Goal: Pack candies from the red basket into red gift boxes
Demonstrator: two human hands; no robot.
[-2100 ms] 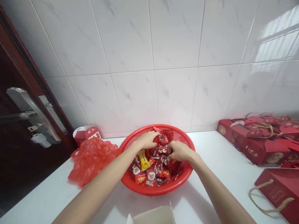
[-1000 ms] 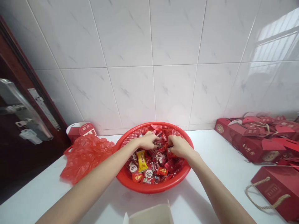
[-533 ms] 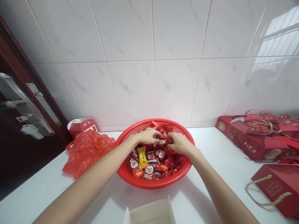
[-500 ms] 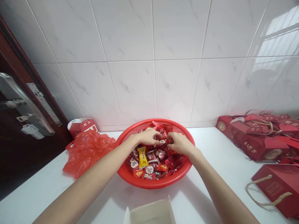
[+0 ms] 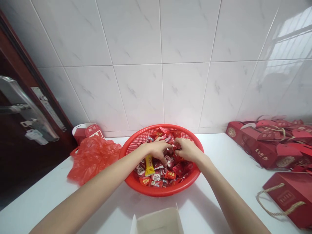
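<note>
A red plastic basket (image 5: pixel 162 192) holds many wrapped candies (image 5: pixel 156 177), mostly red, with one yellow-wrapped candy (image 5: pixel 149 165) near the left. Both hands are inside the basket. My left hand (image 5: pixel 158 150) reaches over the middle of the pile, its thumb and fingers apart, touching the wrappers. Close beside it on the right, my right hand (image 5: pixel 185 149) has its fingers curled in around a dark red candy (image 5: pixel 174 149); its fingertips are partly hidden. An open box with a pale inside (image 5: pixel 158 224) stands at the near edge, cut off by the frame.
Left of the basket lies a crumpled red plastic bag (image 5: pixel 94 157), with a red and white box (image 5: pixel 89 131) behind it. Several red gift boxes (image 5: pixel 270 152) are at the right, one with a rope handle (image 5: pixel 280 213). A tiled wall (image 5: pixel 136 94) rises behind the white table.
My left hand has moved slightly right and nearer, its thumb now lower over the candies and partly covering the yellow one. My right hand stays almost in place.
</note>
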